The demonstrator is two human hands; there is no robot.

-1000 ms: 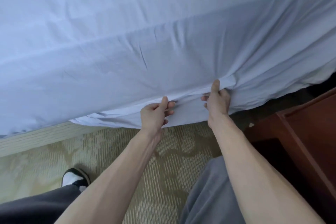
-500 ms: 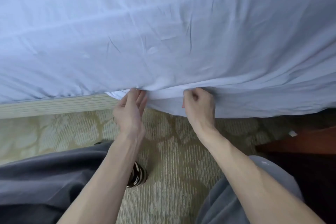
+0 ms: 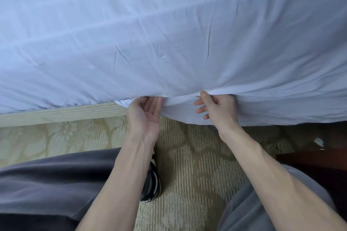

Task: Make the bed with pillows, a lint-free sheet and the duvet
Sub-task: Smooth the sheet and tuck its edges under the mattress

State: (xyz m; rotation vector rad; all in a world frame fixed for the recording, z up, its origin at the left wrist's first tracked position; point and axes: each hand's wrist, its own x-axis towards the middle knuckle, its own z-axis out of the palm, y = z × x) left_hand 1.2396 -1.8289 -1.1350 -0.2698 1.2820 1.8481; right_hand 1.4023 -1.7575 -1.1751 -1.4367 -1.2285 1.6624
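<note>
A pale blue-white sheet [image 3: 169, 33] covers the mattress and fills the upper half of the view, with its loose edge hanging over the near side. My left hand [image 3: 145, 114] is turned palm up, its straight fingers pushed under the mattress edge against the sheet. To its right, my right hand [image 3: 217, 108] grips the hanging fold of the sheet, thumb on top and fingers curled under it. No pillows or duvet are in view.
A light wooden bed base [image 3: 62, 113] shows below the tucked sheet on the left. Patterned beige carpet [image 3: 197, 165] lies underneath. My grey trouser legs and a black-and-white shoe [image 3: 153, 184] are in the foreground. Dark red wooden furniture [image 3: 311, 157] stands at the right.
My left hand has turned palm up and slid its fingers under the mattress edge. My right hand has shifted from a fist to a thumb-over grip on the hanging fold. The view moved closer.
</note>
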